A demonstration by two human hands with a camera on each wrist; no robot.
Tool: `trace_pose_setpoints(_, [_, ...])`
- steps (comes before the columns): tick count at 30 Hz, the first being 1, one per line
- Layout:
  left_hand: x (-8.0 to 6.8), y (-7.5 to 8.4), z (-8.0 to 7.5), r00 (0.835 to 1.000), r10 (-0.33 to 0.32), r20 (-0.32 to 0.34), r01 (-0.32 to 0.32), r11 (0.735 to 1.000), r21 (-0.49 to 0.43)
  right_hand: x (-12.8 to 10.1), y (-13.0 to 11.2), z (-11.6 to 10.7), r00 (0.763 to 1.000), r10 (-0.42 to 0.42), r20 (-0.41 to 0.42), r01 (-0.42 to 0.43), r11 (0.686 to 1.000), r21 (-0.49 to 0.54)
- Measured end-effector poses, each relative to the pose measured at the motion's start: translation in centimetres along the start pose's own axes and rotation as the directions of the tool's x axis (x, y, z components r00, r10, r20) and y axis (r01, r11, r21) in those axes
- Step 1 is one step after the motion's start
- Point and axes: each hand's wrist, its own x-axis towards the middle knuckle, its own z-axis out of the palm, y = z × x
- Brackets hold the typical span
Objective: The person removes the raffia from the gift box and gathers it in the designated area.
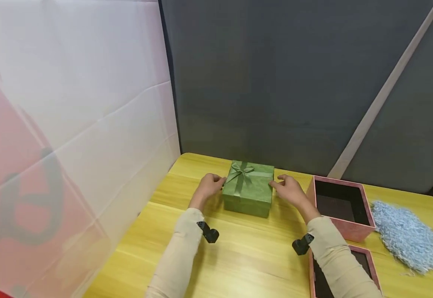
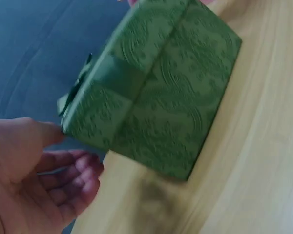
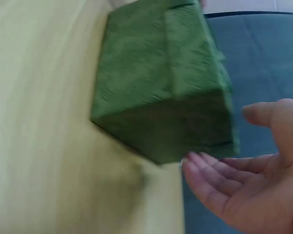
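Note:
A green gift box (image 1: 247,205) with an embossed pattern sits closed on the table, its lid tied with a green ribbon bow (image 1: 240,171). At its left side is my left hand (image 1: 209,186); in the left wrist view the thumb meets the lid's corner and the other fingers bend loosely beside the box. My right hand (image 1: 290,191) is at the opposite side, with fingertips at or very near the box wall in the right wrist view and the thumb apart from it. Neither hand grips the box. The box's contents are hidden by the lid.
Right of the box stands an open pink box (image 1: 356,229) with a dark interior. A second pink box (image 1: 373,265) lies nearer, partly behind my right sleeve. Light blue shredded filler (image 1: 410,238) is piled at the far right. A dark curtain (image 1: 276,82) borders the yellow wooden table (image 1: 238,260).

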Motion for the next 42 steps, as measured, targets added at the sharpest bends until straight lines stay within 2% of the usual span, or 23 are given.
trace_pose_setpoints(3, [0.0, -0.1, 0.8, 1.0, 0.009, 0.011, -0.007, 0.995, -0.103, 0.1, 0.7, 0.7, 0.998, 0.061, -0.014, -0.059, 0.991, 0.121])
trace_pose_setpoints(6, [-0.1, 0.1, 1.4, 0.999, -0.016, 0.028, 0.021, 0.981, -0.193, 0.1, 1.1, 0.7, 0.991, 0.119, -0.057, -0.102, 0.965, 0.241])
trace_pose_setpoints(9, [-0.2, 0.3, 1.6, 0.999, -0.041, 0.02, 0.044, 0.979, -0.201, 0.1, 1.3, 0.4, 0.985, 0.155, -0.072, -0.124, 0.938, 0.325])
trace_pose_setpoints(14, [-0.3, 0.3, 1.7, 0.998, -0.047, 0.038, 0.054, 0.977, -0.204, -0.4, 1.6, 0.1, 0.988, 0.146, -0.048, -0.123, 0.935, 0.332])
trace_pose_setpoints(19, [-0.4, 0.9, 1.5, 0.998, -0.032, 0.052, 0.042, 0.976, -0.215, -0.8, 1.4, -0.5, 0.992, 0.118, -0.051, -0.098, 0.952, 0.29])
trace_pose_setpoints(29, [-0.4, 2.5, 0.4, 0.999, -0.011, 0.037, 0.022, 0.943, -0.333, -1.4, 0.3, -2.0, 0.993, 0.095, -0.071, -0.071, 0.956, 0.285])
trace_pose_setpoints(32, [-1.2, 3.3, -0.7, 0.998, 0.036, 0.043, -0.019, 0.942, -0.334, -2.2, -0.2, -2.8, 0.998, 0.034, -0.044, -0.02, 0.957, 0.29])
trace_pose_setpoints(34, [-2.1, 3.5, -1.7, 0.992, 0.114, 0.052, -0.09, 0.934, -0.345, -3.2, -0.6, -3.7, 0.999, -0.046, 0.002, 0.043, 0.94, 0.339])
trace_pose_setpoints(36, [-3.6, 3.5, -2.7, 0.97, 0.233, 0.07, -0.191, 0.907, -0.376, -4.7, -0.9, -4.4, 0.985, -0.158, 0.064, 0.124, 0.922, 0.368])
trace_pose_setpoints(37, [-4.5, 3.3, -3.2, 0.948, 0.308, 0.084, -0.254, 0.888, -0.384, -5.6, -1.0, -4.7, 0.97, -0.22, 0.103, 0.166, 0.91, 0.38])
trace_pose_setpoints(39, [-6.7, 2.8, -4.0, 0.883, 0.454, 0.123, -0.38, 0.842, -0.382, -7.9, -1.4, -4.9, 0.923, -0.342, 0.178, 0.268, 0.901, 0.342])
trace_pose_setpoints(40, [-7.9, 2.5, -4.4, 0.849, 0.506, 0.152, -0.43, 0.829, -0.358, -9.1, -1.6, -4.8, 0.893, -0.396, 0.212, 0.335, 0.902, 0.273])
trace_pose_setpoints(42, [-10.3, 1.9, -4.7, 0.773, 0.598, 0.212, -0.55, 0.798, -0.246, -11.2, -1.9, -4.1, 0.82, -0.504, 0.271, 0.491, 0.863, 0.121])
